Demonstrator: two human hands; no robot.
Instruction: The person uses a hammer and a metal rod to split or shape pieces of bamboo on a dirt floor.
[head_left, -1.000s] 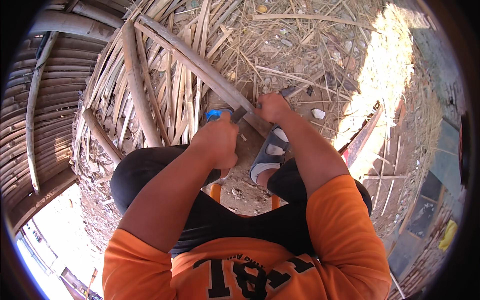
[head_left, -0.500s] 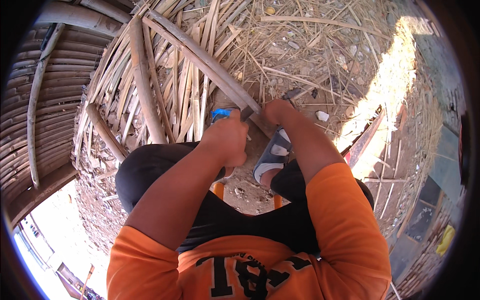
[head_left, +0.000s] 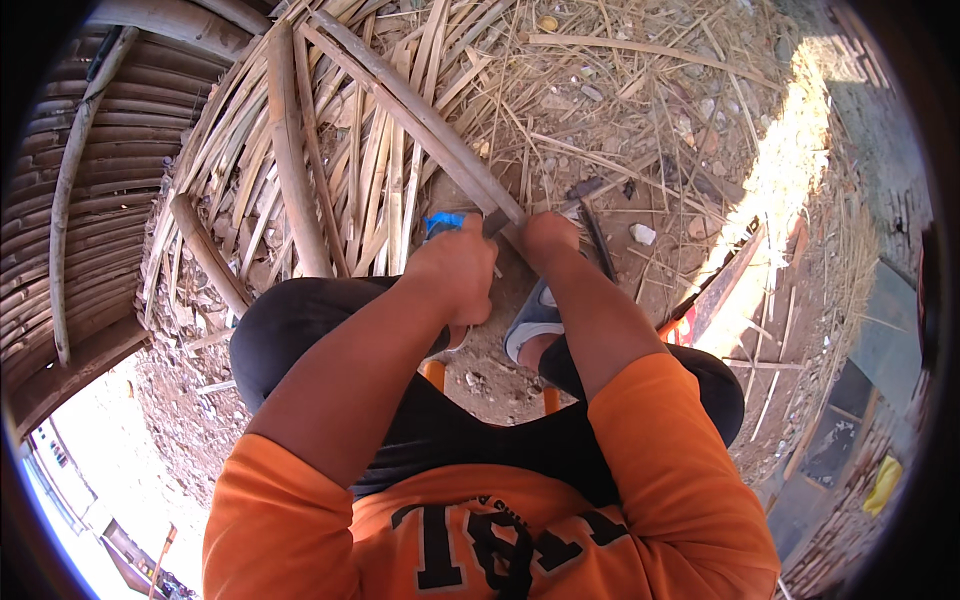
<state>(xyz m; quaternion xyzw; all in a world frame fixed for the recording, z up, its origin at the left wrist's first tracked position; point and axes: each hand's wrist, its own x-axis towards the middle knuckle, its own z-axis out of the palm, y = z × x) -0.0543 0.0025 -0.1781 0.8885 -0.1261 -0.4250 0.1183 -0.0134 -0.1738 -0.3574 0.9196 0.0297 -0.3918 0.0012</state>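
Note:
A long split bamboo pole (head_left: 420, 125) slants from the upper left down to my hands. My right hand (head_left: 549, 240) is closed around its lower end. My left hand (head_left: 455, 272) is a fist beside the pole. From that fist a dark flat piece, like a blade (head_left: 495, 222), reaches across to the bamboo; its other end is hidden in the grip. A thin dark strip (head_left: 598, 242) shows just right of my right hand, and I cannot tell whether it is held. Bright blue material (head_left: 443, 222) lies behind my left hand.
Split bamboo strips (head_left: 385, 200) and thicker poles (head_left: 290, 150) are piled at the left. Straw and stones, including a white stone (head_left: 643, 233), litter the ground. My grey sandal (head_left: 535, 318) stands beneath my right arm. A slatted bamboo wall (head_left: 120, 170) rises far left.
My right hand has shifted slightly nearer to me, and its forearm covers more of the sandal. The thin dark strip beside it now shows. My left hand has barely moved.

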